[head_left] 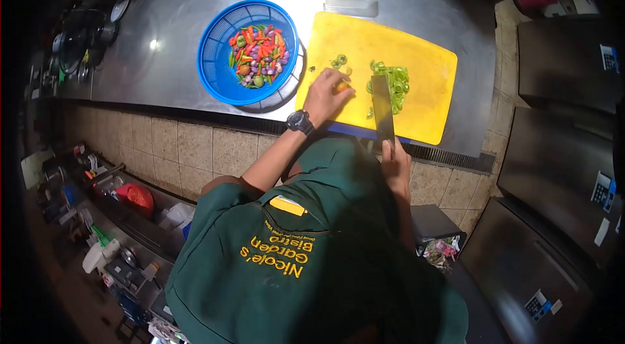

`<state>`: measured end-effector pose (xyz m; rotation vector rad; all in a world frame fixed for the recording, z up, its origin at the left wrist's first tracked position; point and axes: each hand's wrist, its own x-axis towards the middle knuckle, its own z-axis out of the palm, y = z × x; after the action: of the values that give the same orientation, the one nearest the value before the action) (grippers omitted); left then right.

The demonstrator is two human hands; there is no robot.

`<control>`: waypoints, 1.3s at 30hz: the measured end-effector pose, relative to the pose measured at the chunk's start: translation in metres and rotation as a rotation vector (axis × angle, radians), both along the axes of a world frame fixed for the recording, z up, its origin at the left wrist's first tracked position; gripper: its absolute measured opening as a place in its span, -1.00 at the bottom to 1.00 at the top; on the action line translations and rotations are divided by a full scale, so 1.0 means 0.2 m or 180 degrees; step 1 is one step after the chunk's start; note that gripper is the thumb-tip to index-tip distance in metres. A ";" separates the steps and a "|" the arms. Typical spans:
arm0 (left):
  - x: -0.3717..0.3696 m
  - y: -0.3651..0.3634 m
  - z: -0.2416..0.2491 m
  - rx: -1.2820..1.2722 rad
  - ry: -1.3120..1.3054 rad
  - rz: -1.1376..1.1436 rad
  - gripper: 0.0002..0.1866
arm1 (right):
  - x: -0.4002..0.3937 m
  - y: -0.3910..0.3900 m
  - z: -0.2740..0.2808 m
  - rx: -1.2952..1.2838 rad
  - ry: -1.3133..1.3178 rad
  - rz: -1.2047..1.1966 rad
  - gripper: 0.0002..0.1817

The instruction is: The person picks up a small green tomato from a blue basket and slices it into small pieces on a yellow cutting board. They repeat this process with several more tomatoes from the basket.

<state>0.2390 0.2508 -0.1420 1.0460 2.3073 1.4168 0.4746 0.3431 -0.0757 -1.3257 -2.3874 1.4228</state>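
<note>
My right hand [396, 165] grips the handle of a wide-bladed kitchen knife [384, 106]. Its blade lies over the yellow cutting board [426, 67], against the left side of a heap of sliced green vegetable [398, 83]. My left hand [327, 93], with a black watch on the wrist, is over the board's left part, its fingers curled around a small orange vegetable [341, 86] that they partly hide. Just beyond those fingers lie a few green end pieces [340, 60].
A blue plastic basket [207, 60] holding red chilies, shallots and small tomatoes stands left of the board. A clear plastic container [348, 5] sits behind the board on the steel table [163, 18]. Dark cabinets [566, 60] stand to the right.
</note>
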 end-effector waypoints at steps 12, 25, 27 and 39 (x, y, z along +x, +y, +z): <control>0.12 -0.18 0.01 -0.0622 0.0073 -0.0050 -0.73 | 0.17 0.29 -0.07 0.0679 -0.0287 0.1173 -0.67; 0.22 -0.06 -0.02 -0.0335 -0.0380 -0.0330 -0.79 | 0.08 0.13 -0.11 0.0278 -0.0202 0.0335 -0.64; 0.23 -0.08 -0.04 -0.0256 -0.0354 -0.0443 -0.81 | 0.07 0.08 -0.13 0.0358 -0.0127 0.0306 -0.64; 0.31 -0.01 -0.03 -0.0795 -0.1319 0.0301 -0.68 | 0.15 0.06 -0.26 0.1019 0.0309 0.0647 -0.63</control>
<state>0.3014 0.2495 -0.1478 0.5203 2.1715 1.1986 0.5056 0.3557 -0.1277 -0.9414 -2.6038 1.0520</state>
